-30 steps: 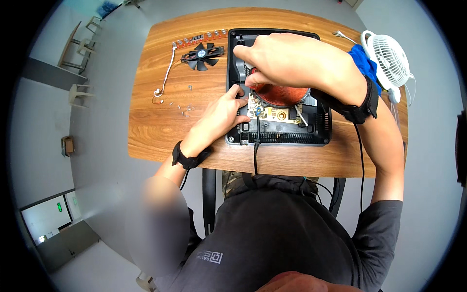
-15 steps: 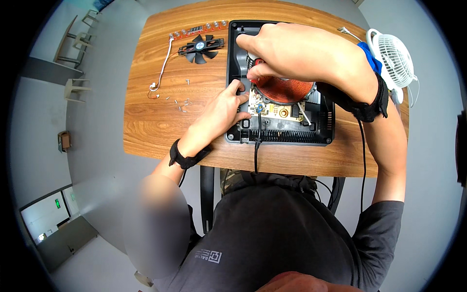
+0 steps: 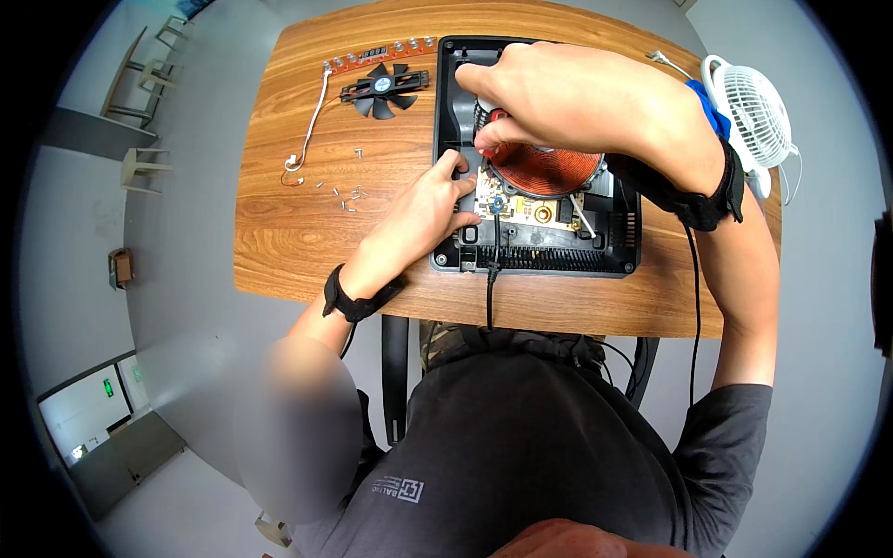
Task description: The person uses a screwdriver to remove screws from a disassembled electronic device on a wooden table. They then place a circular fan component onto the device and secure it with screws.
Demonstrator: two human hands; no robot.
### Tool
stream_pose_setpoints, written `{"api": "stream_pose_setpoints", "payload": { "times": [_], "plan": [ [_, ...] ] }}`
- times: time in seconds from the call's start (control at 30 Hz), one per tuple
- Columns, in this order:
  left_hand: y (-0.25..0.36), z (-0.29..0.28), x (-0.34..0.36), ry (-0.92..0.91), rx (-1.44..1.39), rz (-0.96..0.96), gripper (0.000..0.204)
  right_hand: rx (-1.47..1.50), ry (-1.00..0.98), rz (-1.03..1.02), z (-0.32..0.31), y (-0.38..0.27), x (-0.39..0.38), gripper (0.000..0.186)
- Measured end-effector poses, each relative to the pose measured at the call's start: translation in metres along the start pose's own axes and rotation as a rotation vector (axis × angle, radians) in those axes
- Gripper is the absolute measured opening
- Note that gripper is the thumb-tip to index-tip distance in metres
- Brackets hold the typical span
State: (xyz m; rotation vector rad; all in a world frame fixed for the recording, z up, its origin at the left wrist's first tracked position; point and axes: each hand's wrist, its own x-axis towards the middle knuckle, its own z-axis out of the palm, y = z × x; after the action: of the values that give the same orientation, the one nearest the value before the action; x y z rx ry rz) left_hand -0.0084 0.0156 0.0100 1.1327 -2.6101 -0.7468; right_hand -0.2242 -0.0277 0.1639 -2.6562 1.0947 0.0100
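An opened induction cooker in a black plastic casing [image 3: 544, 256] lies before me on the table. Inside it are a round copper coil [image 3: 558, 173] and a circuit board [image 3: 542, 214] with a black power cord [image 3: 493, 246] running out toward me. My left hand [image 3: 437, 200] rests at the casing's left side, fingers apart, its fingertips touching the board's left edge. Above the coil's far left part, my right hand [image 3: 549, 98] is closed around a red-handled tool [image 3: 499, 115], mostly hidden by the fingers. The tool's tip is out of sight.
Left of the casing lie a black fan [image 3: 382, 86], a red strip board [image 3: 379, 54] with a white cable [image 3: 317, 126], and several small screws [image 3: 351, 197]. A white desk fan [image 3: 753, 112] stands at the right edge of the wooden table [image 3: 279, 242].
My right hand and the tool have shifted very slightly. My left hand stays at the board's edge.
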Motion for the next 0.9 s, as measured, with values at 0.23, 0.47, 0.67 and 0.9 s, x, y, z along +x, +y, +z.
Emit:
{"api": "stream_pose_setpoints", "payload": {
  "times": [0.23, 0.47, 0.67, 0.9],
  "plan": [
    [-0.0008, 0.0007, 0.0001, 0.022, 0.006, 0.016, 0.047, -0.002, -0.009, 0.011, -0.0005, 0.0013, 0.0011, 0.031],
    [-0.0021, 0.0022, 0.0, 0.022, 0.009, 0.021, 0.048, 0.004, -0.008, 0.054, 0.0017, 0.0025, 0.0007, 0.033],
    [-0.0003, 0.001, -0.0004, 0.015, 0.011, 0.013, 0.048, -0.007, -0.014, 0.037, 0.0019, 0.0029, 0.0013, 0.033],
    [0.0007, -0.0002, -0.0007, 0.015, 0.0, 0.014, 0.048, 0.015, -0.002, 0.009, -0.0006, 0.0011, 0.0001, 0.032]
  ]
}}
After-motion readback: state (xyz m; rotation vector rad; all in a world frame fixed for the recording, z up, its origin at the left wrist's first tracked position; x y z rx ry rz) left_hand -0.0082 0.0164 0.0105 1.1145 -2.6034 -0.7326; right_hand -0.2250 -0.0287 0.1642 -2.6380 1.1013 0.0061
